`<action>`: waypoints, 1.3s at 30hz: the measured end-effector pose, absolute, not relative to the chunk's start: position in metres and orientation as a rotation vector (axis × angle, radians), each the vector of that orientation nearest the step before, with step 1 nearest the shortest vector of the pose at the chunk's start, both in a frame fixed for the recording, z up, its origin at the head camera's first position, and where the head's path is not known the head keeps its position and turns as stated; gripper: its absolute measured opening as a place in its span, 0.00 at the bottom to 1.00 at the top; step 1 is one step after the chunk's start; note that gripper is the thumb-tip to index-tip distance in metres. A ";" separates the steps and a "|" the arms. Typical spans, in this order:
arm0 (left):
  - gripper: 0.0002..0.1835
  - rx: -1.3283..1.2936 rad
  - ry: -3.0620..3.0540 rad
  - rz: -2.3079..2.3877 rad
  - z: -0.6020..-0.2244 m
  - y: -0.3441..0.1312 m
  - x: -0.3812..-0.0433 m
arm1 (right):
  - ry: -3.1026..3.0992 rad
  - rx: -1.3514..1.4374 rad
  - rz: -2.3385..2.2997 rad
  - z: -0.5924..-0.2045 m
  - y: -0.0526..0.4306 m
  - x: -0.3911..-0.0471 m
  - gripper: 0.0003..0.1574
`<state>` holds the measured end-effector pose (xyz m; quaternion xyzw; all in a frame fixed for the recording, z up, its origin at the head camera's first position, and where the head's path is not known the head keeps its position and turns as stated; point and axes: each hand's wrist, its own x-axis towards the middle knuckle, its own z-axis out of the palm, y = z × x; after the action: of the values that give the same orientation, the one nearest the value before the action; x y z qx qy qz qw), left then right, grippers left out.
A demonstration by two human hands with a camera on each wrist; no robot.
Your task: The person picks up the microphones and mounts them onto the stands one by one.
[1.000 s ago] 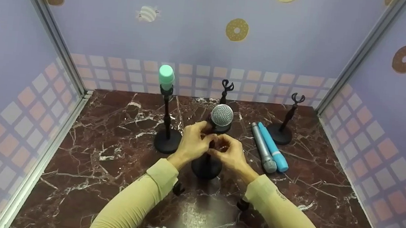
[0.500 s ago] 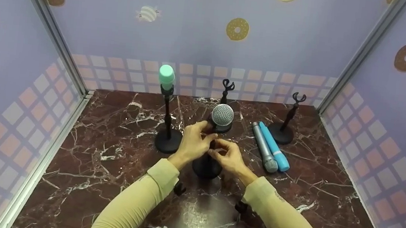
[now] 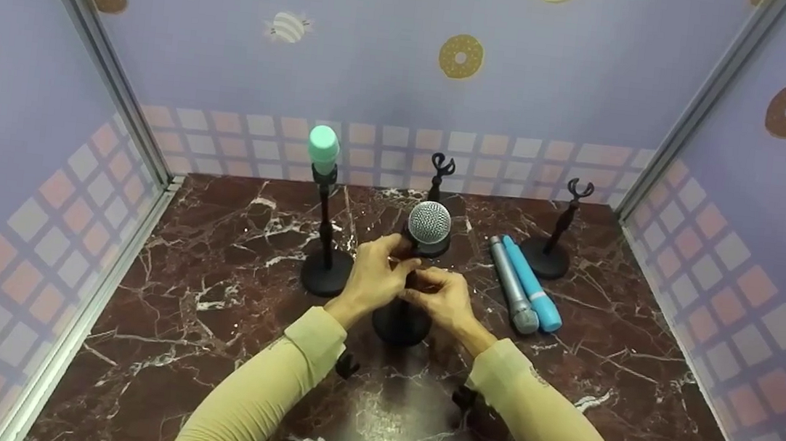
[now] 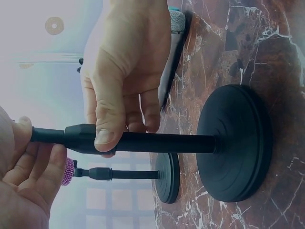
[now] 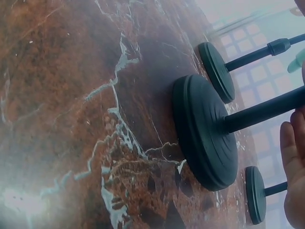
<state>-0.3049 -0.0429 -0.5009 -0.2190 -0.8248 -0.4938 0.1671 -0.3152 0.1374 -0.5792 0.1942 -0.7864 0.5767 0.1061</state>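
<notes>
A microphone (image 3: 429, 222) with a silver mesh head tops the black microphone stand (image 4: 162, 142) in front of me. My left hand (image 3: 378, 275) grips the stand's thin upper pole below the microphone. Lower down, my right hand (image 3: 448, 301) pinches the thicker collar (image 4: 80, 138) of the pole between thumb and fingers. The stand's round base (image 5: 205, 133) rests on the marble-patterned table. In the right wrist view only some fingers (image 5: 295, 143) of a hand show at the right edge. The microphone's handle is hidden behind its head and my left hand.
A stand at the left holds a mint-green microphone (image 3: 323, 146). Two more stands have open clips, one at the back middle (image 3: 441, 166) and one at the back right (image 3: 558, 230). A silver microphone (image 3: 514, 284) and a blue one (image 3: 532, 283) lie side by side at the right.
My right hand's fingers have shifted slightly about the collar, the hand turning a little. My left hand keeps its place on the pole.
</notes>
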 end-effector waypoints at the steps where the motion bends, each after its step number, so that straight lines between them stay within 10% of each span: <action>1: 0.05 -0.622 -2.346 -1.404 -0.501 -0.043 -0.305 | -2.330 0.569 1.706 -0.579 0.138 -0.315 0.19; 11: 0.05 -0.607 -2.355 -1.400 -0.501 -0.045 -0.305 | -2.275 0.508 2.199 -0.575 0.141 -0.313 0.31; 39: 0.05 -0.593 -2.365 -1.342 -0.500 -0.043 -0.303 | -2.306 0.511 1.878 -0.578 0.136 -0.319 0.22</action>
<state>-0.3033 -0.0431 -0.4997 -0.2098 -0.8362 -0.4744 0.1781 -0.3194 0.1362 -0.5784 0.1690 -0.7629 0.6210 0.0620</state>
